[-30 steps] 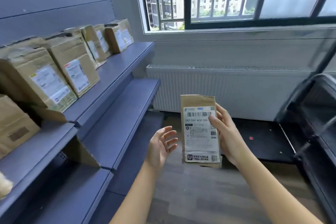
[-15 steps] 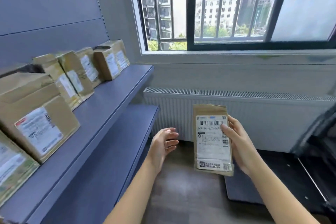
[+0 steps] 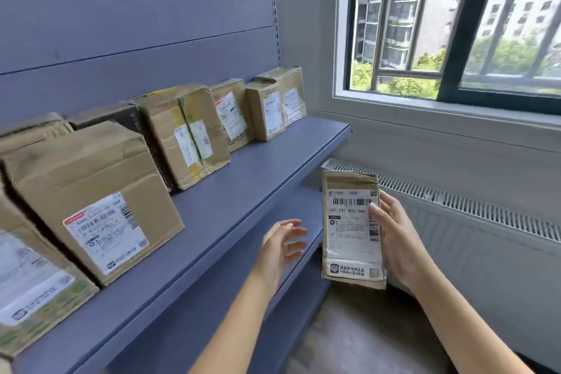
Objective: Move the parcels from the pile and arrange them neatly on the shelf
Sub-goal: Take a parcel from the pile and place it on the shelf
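1 flat brown parcel [image 3: 352, 231], white label facing out, is held upright in the right hand [image 3: 400, 246] just off the blue shelf [image 3: 243, 191]. Brown boxes [image 3: 188, 136] line its back, labels forward.

parcels [image 3: 182, 136] in row on shelf [image 3: 243, 191]

The view has swung left and closer to the shelf [image 3: 243, 191], whose top board now fills the lower left; the row of boxes [image 3: 194, 136] on it shows larger and nearer; the dark cart seen at the right a second ago is out of frame; the parcel [image 3: 352, 231] in the right hand [image 3: 400, 240] has come up beside the shelf's front edge; the left hand [image 3: 279, 249], half curled a moment ago, has spread its fingers and now lies in front of that edge.
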Demonstrator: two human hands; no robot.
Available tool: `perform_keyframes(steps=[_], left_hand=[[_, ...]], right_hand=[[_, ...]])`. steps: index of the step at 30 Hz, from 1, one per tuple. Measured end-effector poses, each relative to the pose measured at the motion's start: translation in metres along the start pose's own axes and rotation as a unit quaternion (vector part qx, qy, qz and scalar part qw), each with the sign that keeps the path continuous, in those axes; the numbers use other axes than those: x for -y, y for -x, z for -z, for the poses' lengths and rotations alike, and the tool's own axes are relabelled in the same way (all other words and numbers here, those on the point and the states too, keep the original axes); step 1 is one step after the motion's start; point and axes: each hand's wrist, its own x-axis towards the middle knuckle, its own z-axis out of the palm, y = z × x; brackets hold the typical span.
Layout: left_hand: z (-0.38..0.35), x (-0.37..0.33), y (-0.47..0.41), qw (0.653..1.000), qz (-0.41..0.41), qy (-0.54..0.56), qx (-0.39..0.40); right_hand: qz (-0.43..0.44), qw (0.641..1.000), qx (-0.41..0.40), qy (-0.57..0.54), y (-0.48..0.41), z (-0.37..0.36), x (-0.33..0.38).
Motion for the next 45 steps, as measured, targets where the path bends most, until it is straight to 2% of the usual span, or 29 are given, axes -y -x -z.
perform_keyframes(steps=[3, 13, 17, 22, 28, 34, 45], left_hand=[[-0.016, -0.009, -0.028, 0.999, -0.015, 0.002, -0.035], [-0.084, -0.017, -0.078, 0.995, -0.069, 0.002, -0.067], [-0.077, -0.026, -0.082, 0.991, -0.087, -0.026, -0.096], [-0.037, -0.035, -0.065, 0.977, -0.114, -0.061, -0.172], [0.023, -0.055, -0.037, 0.942, -0.167, -0.085, -0.279], [0.070, -0.072, -0.018, 0.886, -0.230, -0.163, -0.368], [0.116, -0.054, -0.036, 0.781, -0.284, -0.289, -0.476]], right_hand=[[-0.002, 0.999, 0.040, -0.003, -0.041, 0.007, 0.009], [-0.030, 0.995, 0.089, -0.028, -0.132, 0.039, 0.018], [-0.041, 0.991, 0.127, -0.033, -0.153, 0.021, 0.010], [-0.054, 0.979, 0.193, -0.037, -0.164, -0.038, -0.007], [-0.062, 0.946, 0.315, -0.035, -0.164, -0.127, -0.016], [-0.030, 0.902, 0.429, -0.027, -0.162, -0.201, -0.014], [-0.007, 0.865, 0.500, 0.046, -0.176, -0.232, -0.050]])
